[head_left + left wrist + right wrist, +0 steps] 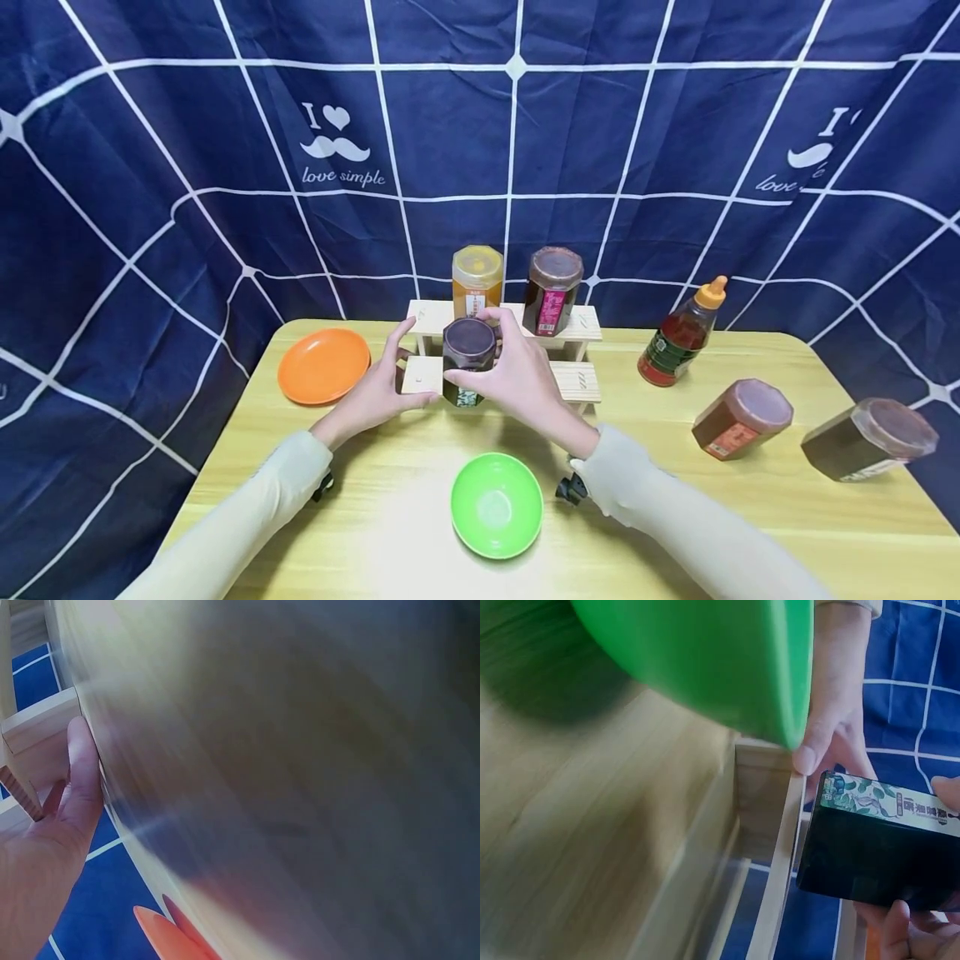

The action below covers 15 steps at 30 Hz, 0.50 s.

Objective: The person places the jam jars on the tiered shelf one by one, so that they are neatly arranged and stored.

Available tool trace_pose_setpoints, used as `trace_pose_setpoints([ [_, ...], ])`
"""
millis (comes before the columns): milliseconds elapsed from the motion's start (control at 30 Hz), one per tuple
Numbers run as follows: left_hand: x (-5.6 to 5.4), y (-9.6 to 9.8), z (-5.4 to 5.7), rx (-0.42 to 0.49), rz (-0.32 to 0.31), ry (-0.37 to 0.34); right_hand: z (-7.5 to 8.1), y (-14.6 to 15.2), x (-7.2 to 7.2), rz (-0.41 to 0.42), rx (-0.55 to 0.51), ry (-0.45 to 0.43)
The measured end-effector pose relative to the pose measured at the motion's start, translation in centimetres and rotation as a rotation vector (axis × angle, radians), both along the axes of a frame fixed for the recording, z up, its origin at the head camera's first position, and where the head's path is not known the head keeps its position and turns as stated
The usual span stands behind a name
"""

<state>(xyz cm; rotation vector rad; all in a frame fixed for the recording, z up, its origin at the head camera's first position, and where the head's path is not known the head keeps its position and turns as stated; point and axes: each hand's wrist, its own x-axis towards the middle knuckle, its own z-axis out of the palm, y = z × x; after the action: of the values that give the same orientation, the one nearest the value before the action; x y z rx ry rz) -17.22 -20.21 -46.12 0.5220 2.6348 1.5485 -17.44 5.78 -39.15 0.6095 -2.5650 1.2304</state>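
Observation:
A two-step wooden rack [422,377] stands toward the back of the table. My right hand [521,377] grips a dark faceted jar [468,343] between thumb and fingers, over the lower step. In the right wrist view, the jar [885,855] shows a leafy label along its side and its base close to the step's board. At the rack's left end, my left hand [372,390] holds the lower step, thumb at the front edge and other fingers round the side. The left wrist view shows the left hand [75,795] against the wood. Whether the jar touches the step is hidden.
On the upper step are a yellow jar [477,279] and another dark jar [553,292]. An orange plate [324,367] lies left, a green bowl [497,506] in front. Rightward stand a sauce bottle [678,337], a reddish jar [742,419] and a dark jar [866,440].

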Motion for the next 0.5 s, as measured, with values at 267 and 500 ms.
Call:
trace_pose_setpoints([
  [267, 0.0, -0.1, -0.2, 0.021, -0.015, 0.001, -0.3, -1.0, 0.0, -0.013, 0.009, 0.016],
  [500, -0.2, -0.1, -0.3, 0.025, -0.024, 0.029, -0.2, -1.3, 0.0, -0.032, 0.028, 0.004],
])
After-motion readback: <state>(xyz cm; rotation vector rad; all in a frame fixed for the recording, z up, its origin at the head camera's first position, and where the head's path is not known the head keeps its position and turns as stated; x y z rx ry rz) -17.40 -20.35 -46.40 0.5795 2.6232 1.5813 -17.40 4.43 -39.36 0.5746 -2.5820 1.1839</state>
